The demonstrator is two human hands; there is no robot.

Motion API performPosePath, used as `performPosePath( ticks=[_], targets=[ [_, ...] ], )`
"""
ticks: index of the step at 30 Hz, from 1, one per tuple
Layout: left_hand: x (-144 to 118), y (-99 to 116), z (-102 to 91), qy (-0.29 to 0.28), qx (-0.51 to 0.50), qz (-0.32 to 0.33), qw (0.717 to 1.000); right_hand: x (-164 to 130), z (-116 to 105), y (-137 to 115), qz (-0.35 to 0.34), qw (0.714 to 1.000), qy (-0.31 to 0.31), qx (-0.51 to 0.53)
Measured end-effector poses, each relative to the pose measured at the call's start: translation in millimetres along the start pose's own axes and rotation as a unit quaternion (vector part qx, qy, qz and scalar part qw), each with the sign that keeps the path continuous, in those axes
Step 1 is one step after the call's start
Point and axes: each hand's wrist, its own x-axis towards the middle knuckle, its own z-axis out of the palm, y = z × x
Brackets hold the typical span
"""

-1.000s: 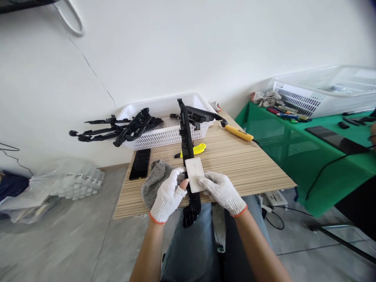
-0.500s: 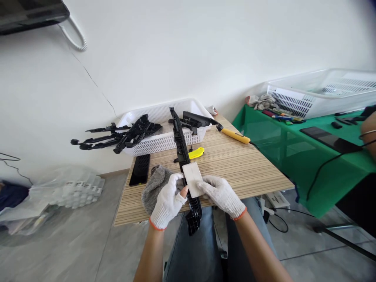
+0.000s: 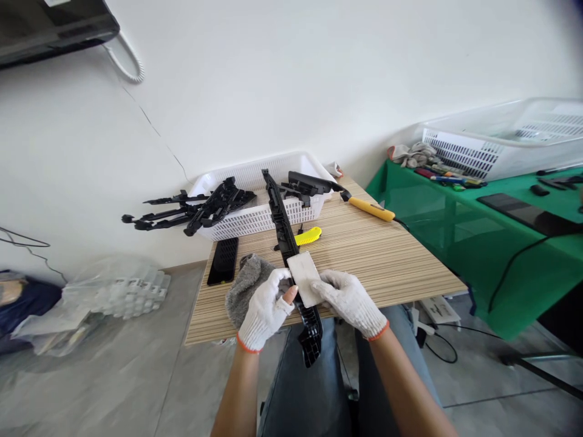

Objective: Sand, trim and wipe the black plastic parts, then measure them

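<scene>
Centrally, at the near edge of a striped wooden table (image 3: 392,267), a long black plastic part (image 3: 282,224) was held aslant, its lower end carried past the edge and above the lap. A white card-like piece (image 3: 303,278) was laid across the part near the hands and was gripped along its right edge by the gloved right hand (image 3: 348,300), its thumb pressed to the face, its other fingers partly hidden. By the gloved left hand (image 3: 266,306), bare thumb tip and forefinger set apart, the part's left side was met beside the card; whether those fingers were closed on it could not be told.

Room to the left was narrowed by a grey cloth (image 3: 246,291) just beside the left hand and by a dark phone (image 3: 223,261) near the table's left edge. Beyond the hands, a yellow cutter (image 3: 308,236) was partly covered by the part. The far side was taken up by a white basket (image 3: 246,223), over whose left rim black pieces (image 3: 221,203) were extended. To the right, open tabletop was left between the right hand and a yellow-handled tool (image 3: 371,209).
</scene>
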Motion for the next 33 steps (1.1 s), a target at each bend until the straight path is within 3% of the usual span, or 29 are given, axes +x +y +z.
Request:
performPosePath(
  ticks=[10, 18, 24, 29, 33],
  targets=[
    [-0.9, -0.9, 0.5, -0.006, -0.005, -0.018, 1.000, -1.1, -0.8, -1.5, -0.010, 1.000, 0.025, 0.005],
    [-0.9, -3.9, 0.7, -0.005, -0.012, -0.015, 1.000, -5.4, 1.1, -3.0, 0.020, 0.986, 0.159, 0.040],
    [-1.2, -1.7, 1.4, 0.000, -0.008, -0.010, 1.000, -6.0, -1.4, -1.1, -0.023, 0.999, 0.026, 0.031],
    [-1.3, 0.3, 1.3, 0.001, -0.020, -0.017, 1.000, -5.5, 0.7, 0.7, 0.026, 0.992, 0.114, 0.044],
    [-2.2, 0.2, 1.1, -0.001, -0.020, -0.015, 1.000, -6.6, -0.9, 0.1, 0.009, 0.998, 0.057, 0.033]
  ],
)
